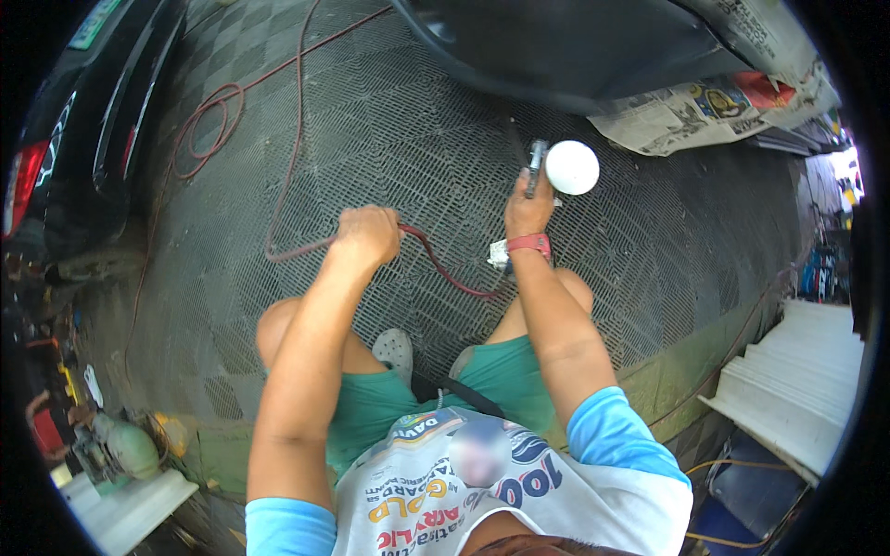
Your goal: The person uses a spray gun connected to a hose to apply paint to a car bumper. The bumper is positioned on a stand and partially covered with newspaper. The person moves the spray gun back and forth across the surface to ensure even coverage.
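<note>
My right hand, with a red band at the wrist, is closed around a spray gun with a round white cup. The gun is held out near the lower edge of a dark car body panel. A red air hose runs in a slack curve between my hands, its end by the gun hidden behind my right wrist. My left hand is wrapped round this hose, in front of my left knee. A crumpled whitish piece shows beside my right wrist.
Newspaper covers part of the panel at the upper right. A black car stands at the left. Hose loops lie on the dark grid floor mat. White ridged sheets are at the right, and a greenish tank at the lower left.
</note>
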Available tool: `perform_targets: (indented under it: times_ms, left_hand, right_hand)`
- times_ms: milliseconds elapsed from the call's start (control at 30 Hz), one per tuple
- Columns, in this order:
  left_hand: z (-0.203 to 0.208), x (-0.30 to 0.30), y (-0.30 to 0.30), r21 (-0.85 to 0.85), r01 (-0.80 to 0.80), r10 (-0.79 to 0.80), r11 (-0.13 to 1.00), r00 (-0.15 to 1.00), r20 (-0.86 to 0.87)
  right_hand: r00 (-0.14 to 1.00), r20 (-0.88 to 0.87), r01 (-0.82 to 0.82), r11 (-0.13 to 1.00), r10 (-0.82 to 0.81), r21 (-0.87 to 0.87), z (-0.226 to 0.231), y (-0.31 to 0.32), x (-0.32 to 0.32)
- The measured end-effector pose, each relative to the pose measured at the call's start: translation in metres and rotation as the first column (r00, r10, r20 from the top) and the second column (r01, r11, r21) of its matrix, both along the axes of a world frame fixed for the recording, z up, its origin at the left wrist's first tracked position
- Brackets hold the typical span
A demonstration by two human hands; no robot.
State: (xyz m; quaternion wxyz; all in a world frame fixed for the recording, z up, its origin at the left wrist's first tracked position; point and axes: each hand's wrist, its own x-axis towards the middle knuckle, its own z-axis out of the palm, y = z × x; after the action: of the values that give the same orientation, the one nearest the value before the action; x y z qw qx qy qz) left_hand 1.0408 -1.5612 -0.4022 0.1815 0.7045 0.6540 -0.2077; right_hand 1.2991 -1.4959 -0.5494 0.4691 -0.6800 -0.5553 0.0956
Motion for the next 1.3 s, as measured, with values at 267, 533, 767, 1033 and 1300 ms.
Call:
perform_targets:
  times_ms: [267, 533, 767, 1033, 1300]
  left_hand:
    - [0.054, -0.044, -0.018, 0.205, -0.017, 0.044, 0.979, 0.991, -0.129]
    - [0.052, -0.112, -0.028, 0.212, -0.215, 0.189, 0.953, 0.973, 0.135]
    - [0.054, -0.195, 0.043, 0.401, -0.220, 0.140, 0.889, 0.966, 0.219]
    - [0.015, -0.308, 0.138, 0.466, -0.253, 0.080, 0.848, 0.930, 0.359]
    - [-0.016, -0.324, 0.238, 0.101, -0.243, 0.152, 0.965, 0.828, 0.539]
  right_hand:
    - [0.965, -0.127, 0.238, 0.969, -0.229, 0.065, -0.001, 0.024, -0.038]
    - [0.982, 0.131, 0.141, 0.989, -0.133, -0.053, -0.017, 0.057, -0.136]
    - [0.954, 0.291, 0.070, 0.997, -0.074, 0.026, -0.023, 0.175, -0.295]
    - [0.956, 0.289, -0.061, 0.998, 0.051, 0.027, -0.008, 0.267, -0.396]
    - [0.891, 0.294, 0.290, 0.932, -0.345, 0.215, -0.010, 0.141, -0.345]
